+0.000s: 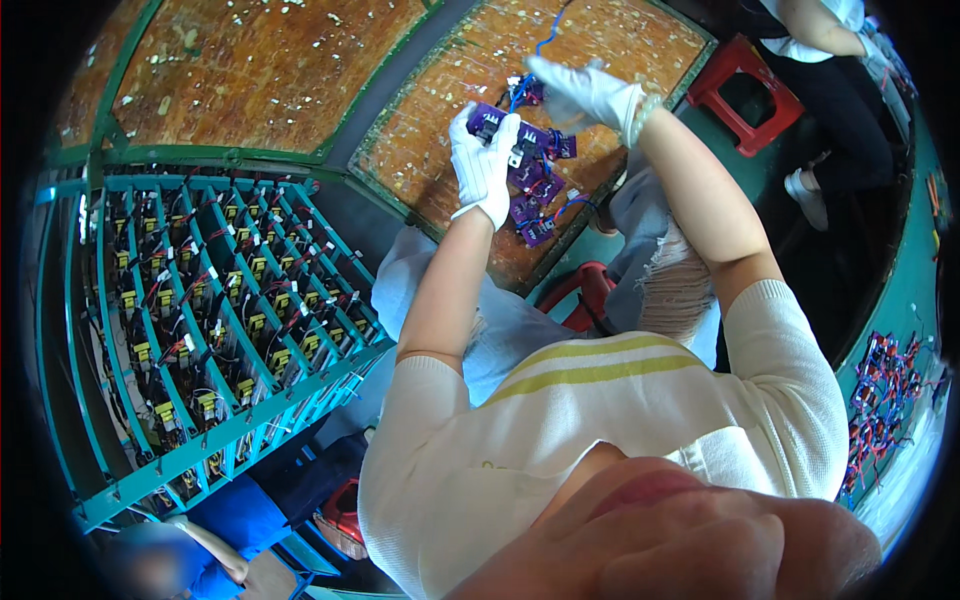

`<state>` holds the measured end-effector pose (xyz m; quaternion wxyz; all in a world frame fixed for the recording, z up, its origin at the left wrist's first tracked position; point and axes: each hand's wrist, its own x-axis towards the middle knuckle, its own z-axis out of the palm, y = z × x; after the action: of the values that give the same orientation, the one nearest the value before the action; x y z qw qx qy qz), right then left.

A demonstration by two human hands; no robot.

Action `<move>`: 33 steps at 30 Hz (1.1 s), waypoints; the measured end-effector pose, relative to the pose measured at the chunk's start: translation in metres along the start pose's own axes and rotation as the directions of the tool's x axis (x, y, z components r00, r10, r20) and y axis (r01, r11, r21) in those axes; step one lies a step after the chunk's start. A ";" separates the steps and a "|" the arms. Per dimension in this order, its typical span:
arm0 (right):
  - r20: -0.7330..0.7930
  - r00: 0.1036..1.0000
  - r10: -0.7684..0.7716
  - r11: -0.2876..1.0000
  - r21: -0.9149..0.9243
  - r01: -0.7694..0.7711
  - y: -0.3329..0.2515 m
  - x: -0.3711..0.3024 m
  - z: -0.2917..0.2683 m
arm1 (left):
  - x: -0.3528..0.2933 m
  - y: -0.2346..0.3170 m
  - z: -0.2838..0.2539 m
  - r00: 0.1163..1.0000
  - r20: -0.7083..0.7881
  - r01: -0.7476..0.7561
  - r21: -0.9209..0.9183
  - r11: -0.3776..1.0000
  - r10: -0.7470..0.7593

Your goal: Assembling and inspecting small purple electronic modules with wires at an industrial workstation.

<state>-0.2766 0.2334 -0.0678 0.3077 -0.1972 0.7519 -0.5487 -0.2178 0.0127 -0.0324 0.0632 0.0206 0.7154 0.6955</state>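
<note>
My left hand (483,165), in a white glove, grips a purple circuit board (490,115) with dark parts on it. Several more purple boards (540,185) trail from it toward me in a staggered row, some with short wires. My right hand (590,95), also gloved, is above the far end of the boards, slightly blurred. Its fingertips close on a blue wire (545,42), which runs on both sides of them: down to the boards and up out of view. A beaded bracelet circles my right wrist.
The worn wooden tabletop (430,130) has a green metal edge. A teal rack (200,440) of wired assemblies stands at left. Red stools (745,95) are at upper right and under the table. Other people are at upper right and lower left. Wired parts (880,400) pile at right.
</note>
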 end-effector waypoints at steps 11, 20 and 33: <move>-0.624 0.708 -0.331 0.828 -0.551 -0.099 -0.064 0.001 0.090 | 0.008 -0.022 -0.013 0.975 -0.048 -0.199 0.243 0.949 0.217; -0.526 0.542 -0.655 0.639 -0.769 0.028 -0.064 -0.001 0.096 | -0.005 0.004 -0.010 0.982 -0.005 -0.191 -0.069 0.979 0.191; -0.529 0.582 -0.617 0.787 -0.403 0.468 -0.015 -0.024 0.070 | -0.038 0.002 0.007 0.987 -0.032 -0.159 -0.115 0.980 0.157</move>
<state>-0.2121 0.1949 -0.0626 -0.1731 -0.2534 0.7676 -0.5627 -0.1792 0.0157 -0.0281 0.0007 0.0656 0.6700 0.7395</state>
